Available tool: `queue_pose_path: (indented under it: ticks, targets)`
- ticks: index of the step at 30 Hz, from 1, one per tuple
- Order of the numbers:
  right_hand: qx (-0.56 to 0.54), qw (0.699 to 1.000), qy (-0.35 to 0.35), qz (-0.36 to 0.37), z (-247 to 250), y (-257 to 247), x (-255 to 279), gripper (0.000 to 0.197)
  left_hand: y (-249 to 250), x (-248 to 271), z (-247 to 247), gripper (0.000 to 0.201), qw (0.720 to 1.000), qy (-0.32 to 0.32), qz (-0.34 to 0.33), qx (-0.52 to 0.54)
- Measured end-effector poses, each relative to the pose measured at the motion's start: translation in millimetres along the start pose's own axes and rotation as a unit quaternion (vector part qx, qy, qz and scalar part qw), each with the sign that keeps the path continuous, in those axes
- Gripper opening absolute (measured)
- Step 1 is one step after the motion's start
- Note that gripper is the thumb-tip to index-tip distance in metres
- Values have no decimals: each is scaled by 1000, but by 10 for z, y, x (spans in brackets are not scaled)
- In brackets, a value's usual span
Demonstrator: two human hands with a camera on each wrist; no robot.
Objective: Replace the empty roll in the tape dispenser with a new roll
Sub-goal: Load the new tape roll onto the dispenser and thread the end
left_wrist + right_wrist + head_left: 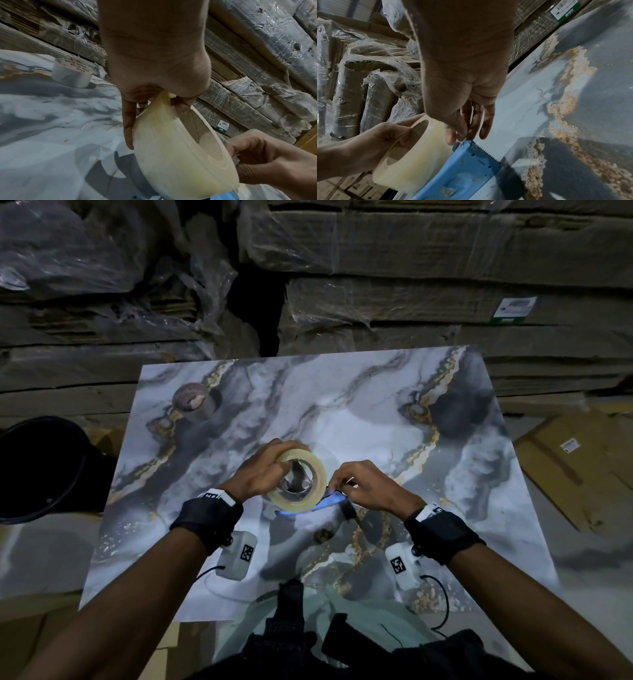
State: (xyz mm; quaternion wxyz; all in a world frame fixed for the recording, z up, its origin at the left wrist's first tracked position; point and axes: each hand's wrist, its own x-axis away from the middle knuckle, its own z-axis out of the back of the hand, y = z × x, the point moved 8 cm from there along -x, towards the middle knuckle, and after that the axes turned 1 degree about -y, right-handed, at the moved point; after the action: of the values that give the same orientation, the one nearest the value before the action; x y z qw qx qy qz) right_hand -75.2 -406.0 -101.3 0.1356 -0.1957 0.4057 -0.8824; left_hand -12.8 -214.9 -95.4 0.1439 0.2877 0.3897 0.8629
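Your forearms are bare; each wrist wears a black strap (205,517) with a white tagged band (219,495), a white coded camera box (238,554) and a black cable (442,604).

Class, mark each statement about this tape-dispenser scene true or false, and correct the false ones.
1. The left hand holds the new tape roll. True.
2. The right hand lies flat on the table. False: its fingers pinch at the toothed end of the blue dispenser.
3. The empty roll stands on the marble-patterned table. True.
4. The dispenser is red. False: it is blue.
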Motion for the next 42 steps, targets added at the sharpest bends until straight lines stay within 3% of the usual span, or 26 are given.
queue_pose_path:
  ticks: [13,21,29,42]
  targets:
    - [-52,998,11,-35,22,70,-56,20,-84,-96,0,66,998,-8,33,52]
    - [-102,993,1,-58,13,140,-35,31,-11,-94,-61,67,996,-20,27,88]
    - [-94,994,14,-53,20,114,-56,32,-53,-134,-3,68,996,1,35,77]
    - [-90,995,46,-11,44,75,-34,36,30,-135,-75,61,994,-42,32,91]
